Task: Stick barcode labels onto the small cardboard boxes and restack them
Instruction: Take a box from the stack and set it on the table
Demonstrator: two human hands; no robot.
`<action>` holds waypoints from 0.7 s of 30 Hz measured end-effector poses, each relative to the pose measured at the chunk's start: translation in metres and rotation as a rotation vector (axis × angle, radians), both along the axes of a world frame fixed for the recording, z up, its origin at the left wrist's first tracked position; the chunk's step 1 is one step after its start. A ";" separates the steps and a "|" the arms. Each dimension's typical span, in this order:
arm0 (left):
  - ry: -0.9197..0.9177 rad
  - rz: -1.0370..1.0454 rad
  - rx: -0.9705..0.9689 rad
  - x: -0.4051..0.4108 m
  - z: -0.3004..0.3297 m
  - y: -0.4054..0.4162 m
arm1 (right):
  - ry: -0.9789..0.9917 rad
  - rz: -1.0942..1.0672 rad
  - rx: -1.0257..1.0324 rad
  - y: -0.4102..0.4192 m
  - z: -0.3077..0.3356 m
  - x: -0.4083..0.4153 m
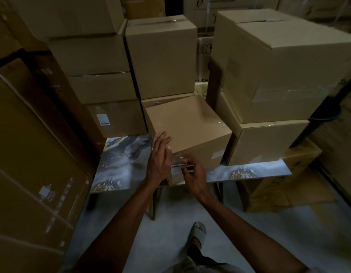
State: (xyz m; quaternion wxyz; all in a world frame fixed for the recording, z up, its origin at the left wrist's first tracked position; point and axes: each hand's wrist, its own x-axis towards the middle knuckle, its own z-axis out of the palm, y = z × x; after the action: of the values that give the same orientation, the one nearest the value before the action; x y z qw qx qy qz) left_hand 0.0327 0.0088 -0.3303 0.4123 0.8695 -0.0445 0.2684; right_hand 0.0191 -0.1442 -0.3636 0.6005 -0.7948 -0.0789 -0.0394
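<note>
A plain cardboard box (188, 129) stands on the marbled table (123, 154), one corner turned toward me. My left hand (159, 156) lies flat with straight fingers against the box's near left corner. My right hand (192, 172) pinches a white barcode label (179, 166) at the box's near face, low by the corner. Whether the label touches the cardboard is hard to tell in the dim light. A second pale label (218, 154) sits on the box's right-facing side.
Stacked cartons surround the table: a tall stack at back left (95, 62), one with a label (102, 119) on it, a box behind (162, 56), and large cartons at right (279, 71). A long carton (32, 154) leans at left. My sandalled foot (198, 231) is on the floor.
</note>
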 end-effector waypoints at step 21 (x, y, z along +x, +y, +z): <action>-0.007 0.042 0.013 -0.006 0.000 -0.006 | 0.165 0.208 -0.098 -0.033 -0.016 -0.033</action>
State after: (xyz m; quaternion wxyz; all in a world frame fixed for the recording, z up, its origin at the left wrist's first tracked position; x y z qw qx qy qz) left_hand 0.0268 0.0030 -0.3302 0.4006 0.8719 -0.0296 0.2800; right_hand -0.0139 -0.1772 -0.3795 0.5661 -0.8112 -0.1132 0.0926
